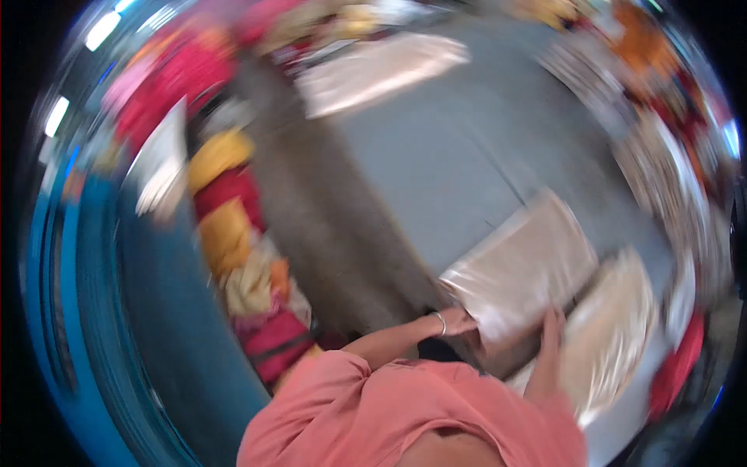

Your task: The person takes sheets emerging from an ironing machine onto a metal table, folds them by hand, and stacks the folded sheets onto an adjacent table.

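A folded piece of pale pink satin fabric lies at a slant on the grey table, its near left corner close to the table's edge. My left hand, with a bangle at the wrist, grips that corner, and its fingertips are partly hidden by the cloth. Along the near right edge of the fabric, my right hand touches it; motion blur hides how its fingers are set. Just right of this hand rests a cream satin bundle, looser and creased.
Another folded pale satin piece lies at the table's far end. Stacked cloth lines the right side. Left of the dark floor is a row of yellow and crimson cloth bundles, with a blue surface beyond.
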Motion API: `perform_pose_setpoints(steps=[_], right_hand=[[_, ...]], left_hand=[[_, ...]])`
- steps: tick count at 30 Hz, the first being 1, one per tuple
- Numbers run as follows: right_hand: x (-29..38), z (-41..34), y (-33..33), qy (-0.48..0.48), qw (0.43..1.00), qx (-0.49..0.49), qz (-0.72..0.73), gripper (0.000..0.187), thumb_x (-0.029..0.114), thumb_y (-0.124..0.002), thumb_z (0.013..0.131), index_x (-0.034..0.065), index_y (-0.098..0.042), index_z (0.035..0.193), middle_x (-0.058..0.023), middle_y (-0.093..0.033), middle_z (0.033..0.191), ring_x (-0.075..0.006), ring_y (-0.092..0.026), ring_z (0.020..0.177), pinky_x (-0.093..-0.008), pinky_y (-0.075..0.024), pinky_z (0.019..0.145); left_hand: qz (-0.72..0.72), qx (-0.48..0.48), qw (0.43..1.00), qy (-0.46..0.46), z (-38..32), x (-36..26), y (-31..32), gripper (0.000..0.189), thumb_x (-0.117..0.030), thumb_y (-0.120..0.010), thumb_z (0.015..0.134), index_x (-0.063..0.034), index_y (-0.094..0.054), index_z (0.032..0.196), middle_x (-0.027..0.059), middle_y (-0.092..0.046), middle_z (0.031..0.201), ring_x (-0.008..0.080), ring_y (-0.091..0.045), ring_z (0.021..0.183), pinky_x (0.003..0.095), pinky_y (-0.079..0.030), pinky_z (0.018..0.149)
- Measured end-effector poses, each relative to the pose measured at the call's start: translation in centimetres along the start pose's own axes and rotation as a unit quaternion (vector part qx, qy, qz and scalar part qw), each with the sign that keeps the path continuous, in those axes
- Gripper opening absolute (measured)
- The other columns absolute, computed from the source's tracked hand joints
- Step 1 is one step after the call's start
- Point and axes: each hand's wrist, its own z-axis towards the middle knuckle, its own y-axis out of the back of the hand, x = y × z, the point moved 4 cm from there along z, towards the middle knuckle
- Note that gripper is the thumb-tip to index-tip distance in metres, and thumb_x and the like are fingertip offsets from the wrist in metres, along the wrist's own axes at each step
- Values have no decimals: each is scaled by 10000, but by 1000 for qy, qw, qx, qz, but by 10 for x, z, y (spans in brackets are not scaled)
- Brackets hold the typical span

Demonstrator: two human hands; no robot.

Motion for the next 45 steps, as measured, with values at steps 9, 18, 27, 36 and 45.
perform_pose_setpoints(steps=[9,18,27,36,45], right_hand=[[184,-39,-208,477,850,45,-217,361,207,-460,898,-50,-475,1150,-196,-520,1116,-298,-513,1006,-370,-409,872],[180,-486,-569,641,551,524,-108,250,86,-512,838,-2,-532,1072,-124,-545,1072,-240,-517,1007,-321,-399,876],[34,-752,-620,738,253,608,-149,271,144,-554,799,92,-493,1058,-83,-493,1133,-281,-429,1083,-411,-368,864],[26,-813,-674,762,223,597,-115,262,135,-569,782,90,-511,1033,-54,-471,1171,-257,-404,1128,-398,-335,868],[34,-810,-686,691,219,684,-87,277,115,-580,787,94,-516,1055,-61,-482,1176,-252,-422,1119,-408,-355,844]], left_hand=[[-70,-681,719,119,-332,129,80,227,-199,-506,832,-51,-567,993,144,-614,902,257,-595,852,329,-462,734],[90,-844,309,429,-662,190,-84,294,-160,-518,826,-135,-507,1119,50,-565,1032,253,-538,929,373,-439,783],[51,-729,213,649,-792,221,-191,413,-263,-546,806,-135,-455,1188,43,-383,1262,270,-359,1150,426,-307,948],[43,-764,206,610,-861,267,-182,254,-193,-567,783,-132,-550,1029,43,-518,1095,276,-459,997,427,-368,852],[140,-688,242,670,-977,338,-72,441,-50,-569,727,-135,-480,1150,70,-477,1160,280,-429,1073,436,-356,886]])
